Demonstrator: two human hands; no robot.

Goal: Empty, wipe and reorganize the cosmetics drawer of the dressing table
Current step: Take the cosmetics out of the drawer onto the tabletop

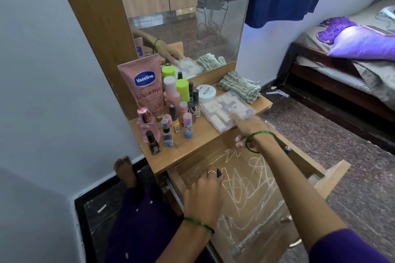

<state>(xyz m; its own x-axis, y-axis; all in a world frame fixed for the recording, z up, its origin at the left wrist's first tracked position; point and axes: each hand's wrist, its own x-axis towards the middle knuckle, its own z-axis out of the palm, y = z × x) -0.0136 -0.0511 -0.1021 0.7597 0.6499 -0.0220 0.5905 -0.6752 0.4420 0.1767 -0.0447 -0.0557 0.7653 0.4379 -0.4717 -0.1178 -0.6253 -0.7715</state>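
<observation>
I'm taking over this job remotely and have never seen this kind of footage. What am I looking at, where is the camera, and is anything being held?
There is no machine here: a person works with two bare hands. The single picture comes from a wide-angle camera on the person's head, looking forward and down.

The open drawer of the dressing table is pulled out; its bottom shows only pale scribble marks. The left hand reaches into it, and a small dark pointed thing sticks up by its fingers; whether it has a grip on it is unclear.

The right hand stretches to the tabletop, fingers straight, touching a clear plastic box of small pale items.

Also on top: a pink Vaseline tube, a cluster of small bottles, a white round jar and a folded cloth. Behind is a mirror.
</observation>
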